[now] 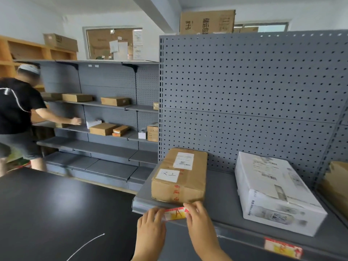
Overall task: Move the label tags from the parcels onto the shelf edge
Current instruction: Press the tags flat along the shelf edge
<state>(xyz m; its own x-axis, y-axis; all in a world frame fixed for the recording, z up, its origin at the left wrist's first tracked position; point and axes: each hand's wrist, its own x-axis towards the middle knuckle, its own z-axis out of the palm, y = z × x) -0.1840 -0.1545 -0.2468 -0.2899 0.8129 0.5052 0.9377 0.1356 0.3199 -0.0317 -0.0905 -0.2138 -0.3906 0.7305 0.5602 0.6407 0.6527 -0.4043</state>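
Far left: a second person [17, 110] in a black shirt, reaching one arm into a grey wall shelving unit [105, 110] that carries several small brown boxes on its middle shelves.

Lower left: black tabletop [56, 204], with a thin white curved line near its front.

Centre, front: grey shelf [222, 200] with a perforated back panel [244, 91] rising behind it. The shelf edge [235, 228] runs along the front, sloping down to the right.

Left hand [150, 225]: fingers curled, tips pressed onto the left end of a red and yellow label tag [175, 213].

Label tag: lies flat against the shelf edge, just below the brown parcel, held between the two hands.

Right hand [197, 215]: fingers bent, thumb and fingertips pinching the right end of the same tag against the edge.

Brown parcel [180, 176]: cardboard, sealed with red-printed tape, set lengthwise on the shelf just behind the tag; one white printed sticker and one white handwritten sticker on top.

White parcel [276, 191]: stands to the right of the brown one, apart from it, with barcode stickers on top.

Second label tag [282, 248]: red and yellow, on the shelf edge below the white parcel.

Far right: part of another brown box [337, 185], cut off by the frame.
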